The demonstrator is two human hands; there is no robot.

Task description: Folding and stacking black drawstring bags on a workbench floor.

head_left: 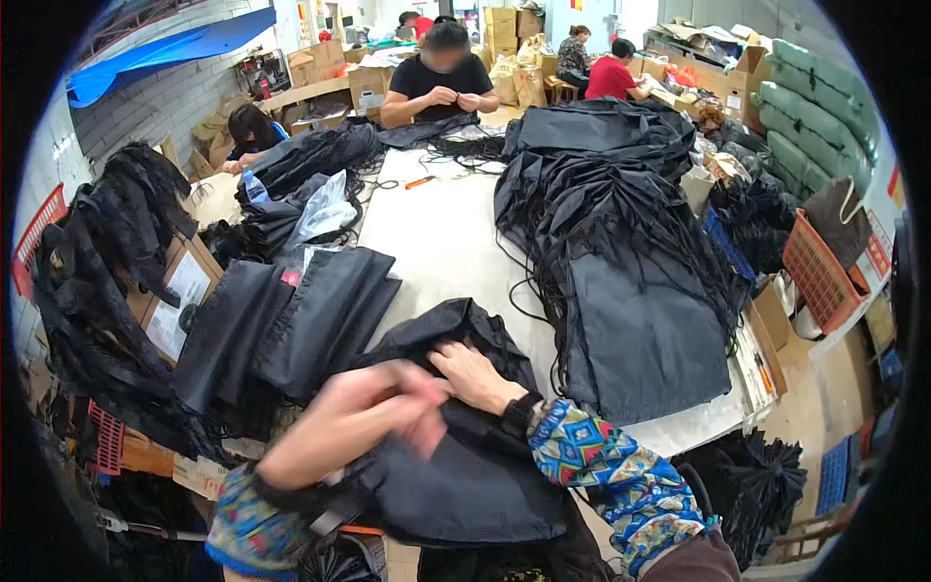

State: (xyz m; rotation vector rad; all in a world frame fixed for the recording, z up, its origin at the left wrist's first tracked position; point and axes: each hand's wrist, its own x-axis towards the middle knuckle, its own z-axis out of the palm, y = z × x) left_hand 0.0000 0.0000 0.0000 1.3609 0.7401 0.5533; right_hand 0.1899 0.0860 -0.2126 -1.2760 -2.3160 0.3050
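Black cloth piece (465, 490) is laid at near edge of table (436, 238), between forearms — kept close, presumably for two-handed reach. Upper folds are covered by right hand (473, 374), likely to steady cloth; fingertips hidden, so pinch cannot be told. Left hand (383, 405) is held over cloth, motion-blurred — finger closure cannot be told. Folded black pieces (325, 315) and black pile (645, 335) are stacked either side, seemingly for easy access.
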